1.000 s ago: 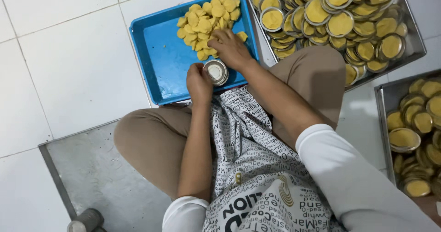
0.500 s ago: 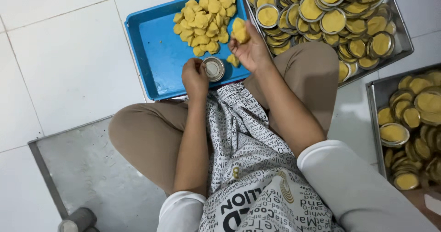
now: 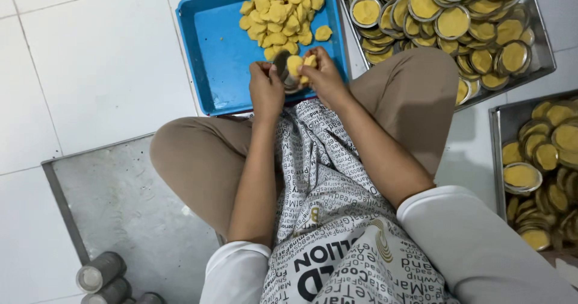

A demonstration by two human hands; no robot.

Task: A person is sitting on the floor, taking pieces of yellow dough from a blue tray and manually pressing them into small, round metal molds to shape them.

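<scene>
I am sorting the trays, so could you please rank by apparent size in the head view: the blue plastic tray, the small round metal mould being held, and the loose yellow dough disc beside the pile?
1. Blue plastic tray.
2. Small round metal mould, partly hidden by the left hand.
3. Loose yellow dough disc; close to the mould, ranking unsure.

Bright blue tray [image 3: 211,57] under pale yellow dough discs [image 3: 283,15] — white floor tiles [image 3: 102,69], tan trousers [image 3: 198,159], a grey-white apron [image 3: 337,219] patterned with black lettering, silver tins [image 3: 457,21] filled yellow.

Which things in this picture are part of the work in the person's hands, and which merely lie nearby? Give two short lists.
In use:
left hand holding a small metal mould
right hand holding a yellow dough disc
blue tray of yellow discs

Lying about:
metal tray of filled moulds
stacked metal tins
grey floor sheet
</scene>
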